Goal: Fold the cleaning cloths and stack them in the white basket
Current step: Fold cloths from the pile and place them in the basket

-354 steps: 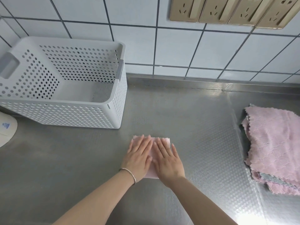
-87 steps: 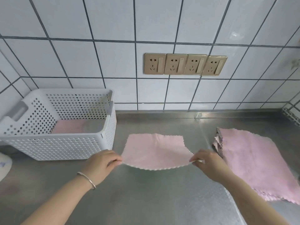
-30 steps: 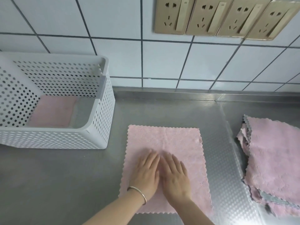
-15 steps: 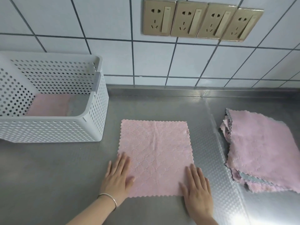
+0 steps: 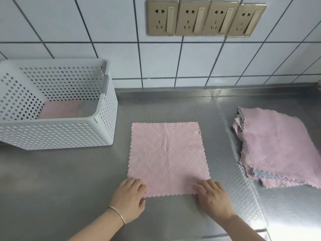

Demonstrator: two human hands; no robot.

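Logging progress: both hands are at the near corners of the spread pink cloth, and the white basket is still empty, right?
Not empty: the head view shows a folded pink cloth already lying in the white basket. The rest holds: left hand and right hand are at the spread pink cloth's near corners.

Looked like kitchen: steel counter (image 5: 173, 105) with raised back edge, white tiled wall (image 5: 107, 28), row of four sockets (image 5: 206, 18) above
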